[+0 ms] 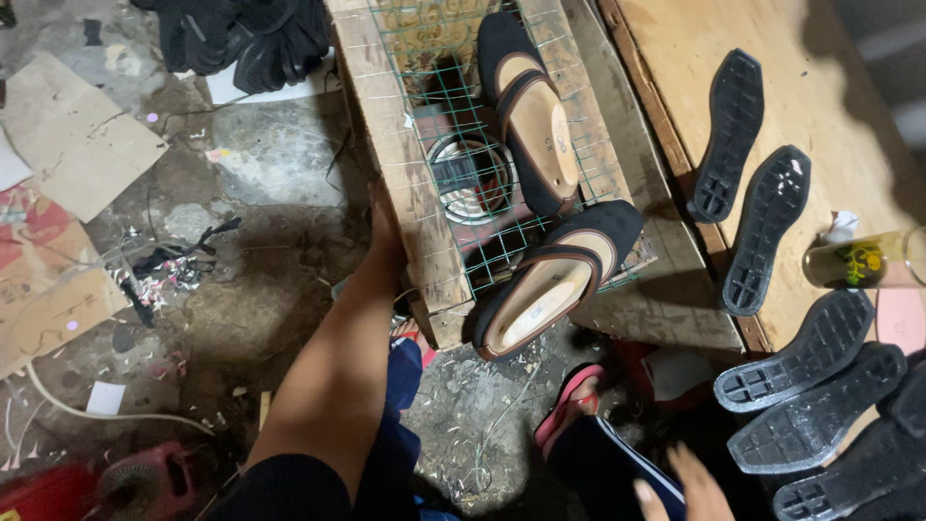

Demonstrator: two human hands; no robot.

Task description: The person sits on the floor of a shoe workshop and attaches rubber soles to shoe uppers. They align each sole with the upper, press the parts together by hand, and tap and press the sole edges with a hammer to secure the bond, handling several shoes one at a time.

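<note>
I am seeing the left hand [384, 224] reaching against the wooden crate [405, 164], grip hidden, cannot tell. Right hand [687, 485] hanging loosely spread, holding nothing. Just right of the left hand, 2 shoes [550, 285] are lying on wire mesh [434, 58]; jolting the crate risks tipping the overhanging 1 off.

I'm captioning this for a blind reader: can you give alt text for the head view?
Two black and tan shoes lie on a green wire grid over a wooden crate, whose side the person's left hand reaches. The right hand hovers low near black rubber soles on a wooden table.
</note>
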